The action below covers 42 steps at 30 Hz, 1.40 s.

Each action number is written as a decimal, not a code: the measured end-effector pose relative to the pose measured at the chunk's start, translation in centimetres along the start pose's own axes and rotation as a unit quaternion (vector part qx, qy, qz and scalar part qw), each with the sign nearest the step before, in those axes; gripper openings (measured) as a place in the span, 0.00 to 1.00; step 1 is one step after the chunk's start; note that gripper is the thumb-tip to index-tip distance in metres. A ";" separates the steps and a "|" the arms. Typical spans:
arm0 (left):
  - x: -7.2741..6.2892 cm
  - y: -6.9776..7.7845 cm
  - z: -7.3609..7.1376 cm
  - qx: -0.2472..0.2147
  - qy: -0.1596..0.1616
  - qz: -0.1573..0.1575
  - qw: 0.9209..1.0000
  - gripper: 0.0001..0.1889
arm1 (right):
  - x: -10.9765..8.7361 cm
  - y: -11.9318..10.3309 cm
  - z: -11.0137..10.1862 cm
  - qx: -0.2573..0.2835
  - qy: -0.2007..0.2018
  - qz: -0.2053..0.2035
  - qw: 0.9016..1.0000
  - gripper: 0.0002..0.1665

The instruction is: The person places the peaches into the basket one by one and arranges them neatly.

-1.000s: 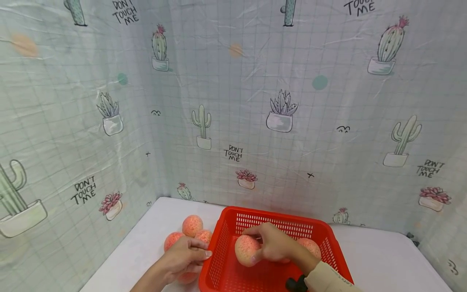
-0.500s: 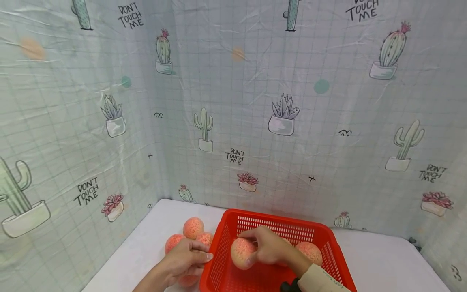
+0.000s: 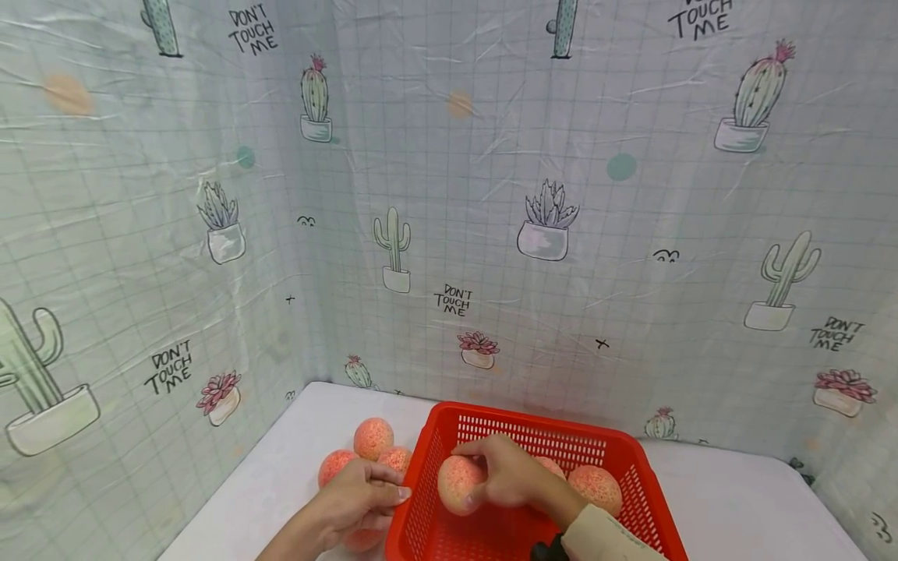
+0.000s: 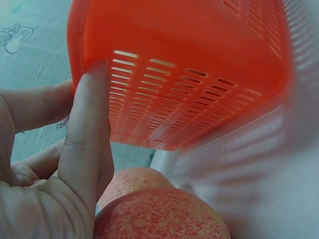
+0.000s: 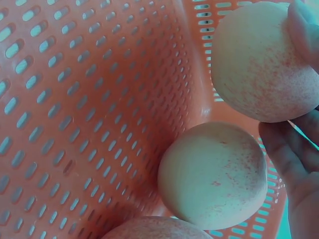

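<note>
My right hand (image 3: 508,471) grips a pink-and-cream peach (image 3: 459,485) inside the red plastic basket (image 3: 533,418), near its left wall. In the right wrist view, thumb and fingers curl round that peach (image 5: 259,64), with another peach (image 5: 213,177) just below it. Two peaches, one of them at the right (image 3: 595,489), lie in the basket beyond my right arm. At the basket's left side my left hand (image 3: 354,495) pinches the rim, one finger (image 4: 84,129) lying along the slotted outer wall in the left wrist view.
Several peaches (image 3: 373,438) sit on the white table (image 3: 730,499) left of the basket, partly behind my left hand. A cactus-printed curtain (image 3: 449,234) encloses the table at the back and sides. A black device (image 3: 549,550) is at my right wrist.
My right hand has moved a little left with the peach, towards the basket's left wall, uncovering more of the peaches behind it. The left hand stays at the rim.
</note>
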<state>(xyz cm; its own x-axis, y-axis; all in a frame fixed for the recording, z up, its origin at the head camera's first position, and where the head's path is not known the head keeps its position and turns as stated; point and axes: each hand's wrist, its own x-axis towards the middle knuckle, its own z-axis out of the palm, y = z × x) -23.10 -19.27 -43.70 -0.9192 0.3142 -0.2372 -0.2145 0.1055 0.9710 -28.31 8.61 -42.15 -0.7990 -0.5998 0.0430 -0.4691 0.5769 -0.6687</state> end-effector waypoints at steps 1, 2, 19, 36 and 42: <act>0.0 0.0 0.0 0.000 0.000 0.000 1.000 0.18 | 0.1 0.0 0.0 -0.007 0.002 -0.004 1.000 0.33; 0.0 0.1 0.1 0.000 -0.001 0.000 1.000 0.18 | 0.1 0.0 0.1 -0.009 0.003 -0.008 1.000 0.33; 0.0 0.0 0.6 0.002 0.001 -0.007 1.000 0.17 | 0.7 0.1 1.2 -0.088 -0.005 -0.032 0.996 0.32; 0.2 0.1 0.5 0.006 -0.004 -0.003 1.000 0.18 | 0.4 0.0 0.8 -0.141 0.001 -0.030 0.990 0.33; 0.1 0.0 0.1 0.004 0.002 -0.005 1.000 0.18 | -0.3 -0.5 -0.7 -0.058 0.005 0.004 0.998 0.30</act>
<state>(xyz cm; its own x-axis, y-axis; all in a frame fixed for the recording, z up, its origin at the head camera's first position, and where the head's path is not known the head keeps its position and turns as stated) -23.19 -19.18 -43.71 -0.9184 0.3091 -0.2469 -0.2210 0.1165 0.9683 -28.13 8.86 -41.34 -0.8064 -0.5897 0.0447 -0.5019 0.6425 -0.5790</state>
